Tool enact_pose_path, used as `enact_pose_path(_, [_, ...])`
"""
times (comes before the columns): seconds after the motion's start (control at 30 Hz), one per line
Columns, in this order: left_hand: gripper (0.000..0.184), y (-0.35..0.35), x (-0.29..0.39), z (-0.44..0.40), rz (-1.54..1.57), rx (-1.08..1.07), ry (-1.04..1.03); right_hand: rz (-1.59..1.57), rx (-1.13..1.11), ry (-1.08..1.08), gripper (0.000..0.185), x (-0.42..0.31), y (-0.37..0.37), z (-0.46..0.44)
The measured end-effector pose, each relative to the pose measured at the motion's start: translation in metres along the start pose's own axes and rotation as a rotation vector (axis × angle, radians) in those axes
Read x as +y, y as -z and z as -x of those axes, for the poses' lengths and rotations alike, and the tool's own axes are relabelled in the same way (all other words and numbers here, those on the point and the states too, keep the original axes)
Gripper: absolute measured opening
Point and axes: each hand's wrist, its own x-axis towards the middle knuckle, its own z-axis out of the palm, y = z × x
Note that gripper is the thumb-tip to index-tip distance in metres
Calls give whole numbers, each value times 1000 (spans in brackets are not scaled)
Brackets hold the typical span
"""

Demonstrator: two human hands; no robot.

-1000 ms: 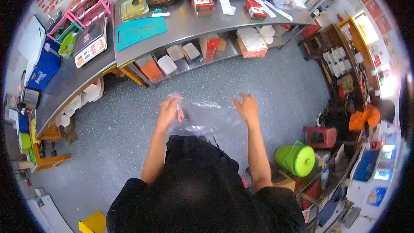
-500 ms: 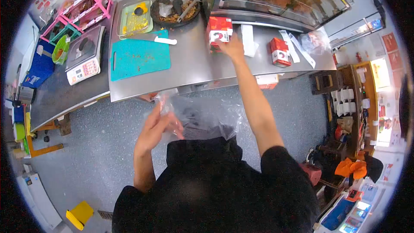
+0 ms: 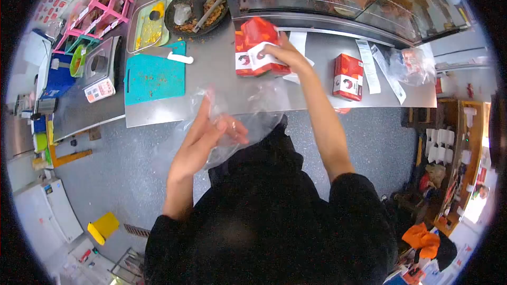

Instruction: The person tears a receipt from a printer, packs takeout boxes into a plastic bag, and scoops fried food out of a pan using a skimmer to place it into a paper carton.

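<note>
In the head view, the two hands are apart: the right hand, upper centre of the frame, is clamped on a tilted red-and-white box over the steel counter, with a similar box showing just to its left. At the centre, the left hand has its fingers spread at a clear plastic bag — whether they pinch it, I cannot tell.

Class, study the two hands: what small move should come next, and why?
Probably bring the red-and-white box toward the clear plastic bag: the right hand grips the box at the counter, while the left hand is at the bag, and the box is not inside it.
</note>
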Motion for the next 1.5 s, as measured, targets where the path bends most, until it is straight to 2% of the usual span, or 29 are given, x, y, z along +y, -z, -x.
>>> enact_pose_path(0.03, [75,-14,4,-16,22,-7,-12,-180,-81,63,120,-3,16,11])
enact_pose_path(0.1, [76,-43,13,-45,48,-37,-57,-64,50,144,114,-48,52,62])
enact_pose_path(0.17, [82,-71,34,-70,36,-96,-131,134,160,359,113,-65,81,91])
enact_pose_path(0.23, [82,-96,57,-84,45,-133,-215,49,210,526,115,-97,100,127])
enact_pose_path(0.3, [87,-108,75,-90,-12,-271,-382,-179,198,453,116,-130,101,165])
enact_pose_path(0.33, [91,-114,90,-87,-57,-253,-311,-215,206,506,118,-130,101,175])
enact_pose_path(0.37, [94,-112,91,-87,-52,-273,-356,-248,216,564,120,-131,101,181])
enact_pose_path(0.4, [97,-111,92,-87,-47,-292,-400,-256,213,582,122,-129,98,186])
enact_pose_path(0.43, [99,-101,77,-90,11,-345,-553,-265,211,600,124,-127,96,191])
enact_pose_path(0.5, [101,-86,61,-86,84,-297,-634,-207,187,562,123,-108,82,196])
enact_pose_path(0.63, [93,-57,42,-57,116,-44,-425,84,36,433,115,-68,38,191])
enact_pose_path(0.73, [87,-27,37,-39,80,17,-339,203,-61,120,110,-62,-1,178])
enact_pose_path(0.87, [78,12,34,-18,-6,51,-281,533,23,18,108,-54,-56,148])
enact_pose_path(0.97, [72,51,35,-8,-57,126,-255,851,-34,109,109,-73,-84,135])
enact_pose_path(1.1, [63,117,32,-7,-57,264,-164,1019,-109,202,107,-66,-107,120])
enact_pose_path(1.13, [56,127,28,-7,-22,245,-148,1059,-149,249,107,-64,-114,115])
enact_pose_path(1.2, [54,137,25,-7,-46,238,-87,1129,-221,352,108,-60,-127,106])
enact_pose_path(1.3, [52,145,25,-7,-74,211,-57,1133,-301,451,108,-57,-156,90])
enact_pose_path(1.43, [51,152,27,-4,-16,193,11,917,-216,317,107,-61,-184,80])
enact_pose_path(1.5, [51,154,28,1,100,154,5,747,-164,173,108,-59,-189,73])
